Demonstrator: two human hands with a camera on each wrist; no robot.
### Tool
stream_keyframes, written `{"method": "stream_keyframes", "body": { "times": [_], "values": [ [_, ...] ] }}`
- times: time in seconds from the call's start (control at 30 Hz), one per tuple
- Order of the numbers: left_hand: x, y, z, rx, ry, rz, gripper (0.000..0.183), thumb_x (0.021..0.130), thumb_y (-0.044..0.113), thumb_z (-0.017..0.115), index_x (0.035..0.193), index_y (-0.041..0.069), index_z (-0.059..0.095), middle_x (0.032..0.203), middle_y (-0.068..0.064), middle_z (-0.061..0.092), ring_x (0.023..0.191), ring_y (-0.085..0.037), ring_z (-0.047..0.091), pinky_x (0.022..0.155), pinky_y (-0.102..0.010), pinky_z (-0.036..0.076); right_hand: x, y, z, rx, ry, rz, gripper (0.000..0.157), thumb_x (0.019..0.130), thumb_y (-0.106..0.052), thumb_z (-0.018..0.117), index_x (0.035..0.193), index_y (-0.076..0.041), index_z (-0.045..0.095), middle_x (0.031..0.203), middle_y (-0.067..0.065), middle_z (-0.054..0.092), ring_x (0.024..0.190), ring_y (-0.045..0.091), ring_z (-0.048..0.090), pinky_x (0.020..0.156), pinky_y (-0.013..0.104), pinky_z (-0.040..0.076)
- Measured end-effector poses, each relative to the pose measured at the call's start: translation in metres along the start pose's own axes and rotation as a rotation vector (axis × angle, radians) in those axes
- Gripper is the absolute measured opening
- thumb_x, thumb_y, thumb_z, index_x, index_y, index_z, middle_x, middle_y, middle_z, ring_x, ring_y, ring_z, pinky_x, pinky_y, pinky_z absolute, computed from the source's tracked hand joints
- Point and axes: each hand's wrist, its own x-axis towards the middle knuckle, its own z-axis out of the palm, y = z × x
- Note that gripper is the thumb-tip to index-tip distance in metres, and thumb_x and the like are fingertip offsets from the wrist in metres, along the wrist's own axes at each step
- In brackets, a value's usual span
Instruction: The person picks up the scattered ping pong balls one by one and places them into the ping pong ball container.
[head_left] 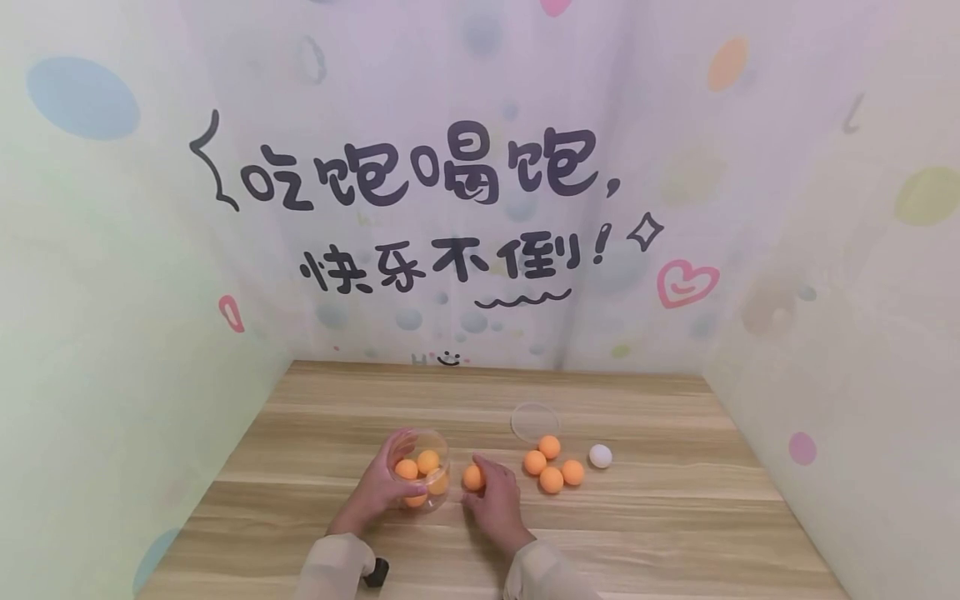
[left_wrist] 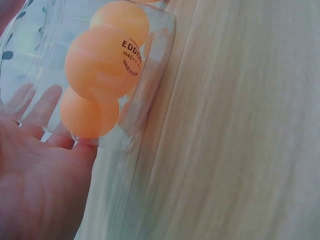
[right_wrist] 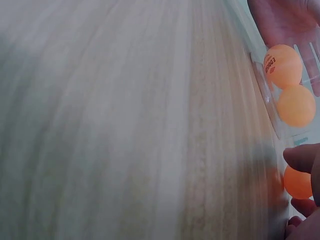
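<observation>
My left hand (head_left: 377, 490) grips a clear plastic jar (head_left: 447, 457) from its left side, thumb across the near side. Several orange ping-pong balls (head_left: 428, 462) lie inside the jar. One of them (left_wrist: 103, 63) shows dark printing through the wall in the left wrist view. Just right of the jar, my right hand (head_left: 498, 502) holds a single orange ping-pong ball (head_left: 472, 477) between thumb and fingers. The right wrist view shows that held ball (right_wrist: 297, 182) low beside the jar, partly hidden by the fingers.
To the right of my right hand, several loose orange ping-pong balls (head_left: 551, 480) sit together on the wooden table (head_left: 637, 542). A white ball (head_left: 601, 456) lies farther right. Behind the group is a clear round lid (head_left: 536, 422). Printed walls enclose the table's back and sides.
</observation>
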Motion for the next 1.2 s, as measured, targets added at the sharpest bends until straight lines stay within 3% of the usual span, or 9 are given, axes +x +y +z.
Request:
{"method": "stream_keyframes", "body": {
  "times": [0.3, 0.8, 1.2],
  "values": [
    [-0.0005, 0.0014, 0.0002, 0.012, -0.001, -0.006, 0.096, 0.071, 0.0, 0.083, 0.148, 0.004, 0.027, 0.152, -0.018, 0.033, 0.14, -0.042, 0.025, 0.112, -0.055, 0.022, -0.0014, 0.0019, -0.0011, 0.028, -0.008, 0.008, 0.05, 0.079, -0.008, 0.078, 0.126, -0.004, 0.061, 0.122, 0.012, 0.063, 0.118, 0.038, 0.047, 0.098, 0.058, 0.035],
    [0.0003, 0.0022, 0.0027, -0.016, 0.012, -0.012, 0.093, 0.07, -0.005, 0.082, 0.147, 0.006, 0.03, 0.152, -0.022, 0.031, 0.141, -0.042, 0.024, 0.112, -0.055, 0.022, -0.0008, 0.001, -0.0063, 0.083, -0.039, 0.085, 0.05, 0.079, -0.012, 0.08, 0.125, -0.005, 0.063, 0.121, 0.015, 0.06, 0.115, 0.036, 0.049, 0.097, 0.056, 0.039],
    [-0.0011, 0.0009, 0.002, 0.003, 0.011, 0.001, 0.094, 0.07, -0.004, 0.082, 0.147, 0.006, 0.03, 0.151, -0.019, 0.033, 0.14, -0.042, 0.025, 0.112, -0.054, 0.024, 0.0007, -0.0041, -0.0092, 0.116, 0.013, 0.046, 0.046, 0.077, -0.01, 0.081, 0.118, 0.001, 0.064, 0.11, 0.014, 0.065, 0.103, 0.031, 0.057, 0.092, 0.05, 0.045]
  ]
}}
